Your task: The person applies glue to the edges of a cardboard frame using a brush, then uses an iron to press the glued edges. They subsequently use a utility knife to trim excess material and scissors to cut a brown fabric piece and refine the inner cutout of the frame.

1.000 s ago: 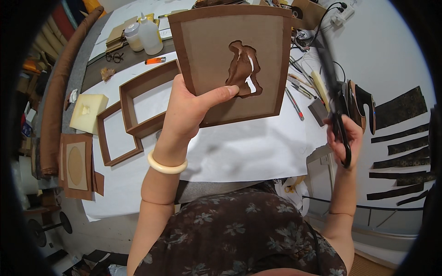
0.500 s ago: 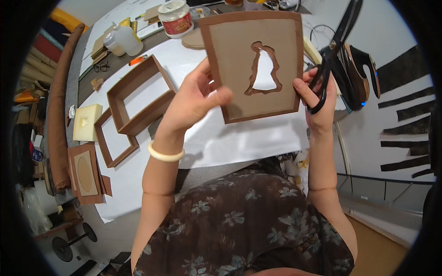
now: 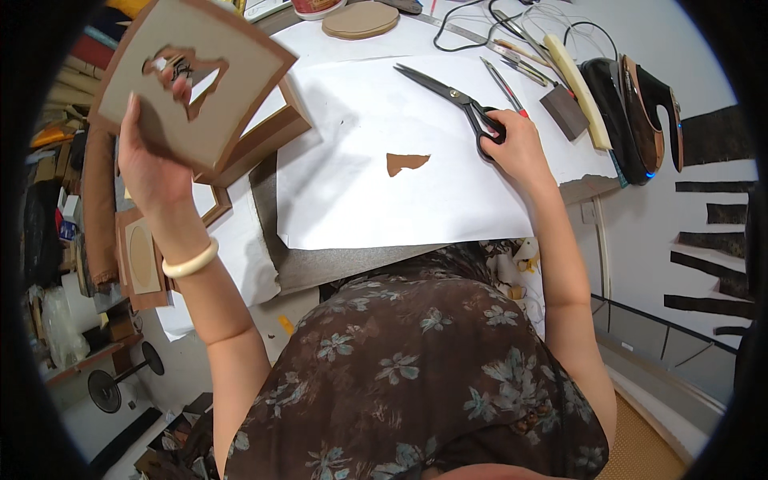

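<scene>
My left hand (image 3: 160, 172) is raised at the left, gripping a flat panel (image 3: 248, 76) by its near edge. The panel is greyish beige with a brown wrapped border and a ragged-edged figure-shaped cutout; fingers show through the opening. On the right, my right hand (image 3: 520, 144) is closed around the handles of black scissors (image 3: 454, 94). Their blades lie together on the white paper (image 3: 344, 200), tips toward the far left. A small brown scrap (image 3: 406, 163) sits on the paper between my hands.
Behind the panel stands a brown box frame (image 3: 280, 128), partly covered. Far back lies an oval brown board (image 3: 360, 22). To the right are a dark block (image 3: 565, 114), a cream bar (image 3: 576, 92), pens, cables and a dark looped-handle device (image 3: 636, 120) with a blue light.
The panel has swung left in my left hand, and my right hand has left its edge. The scissors have come down from upright onto the paper. The brown scrap now shows.
</scene>
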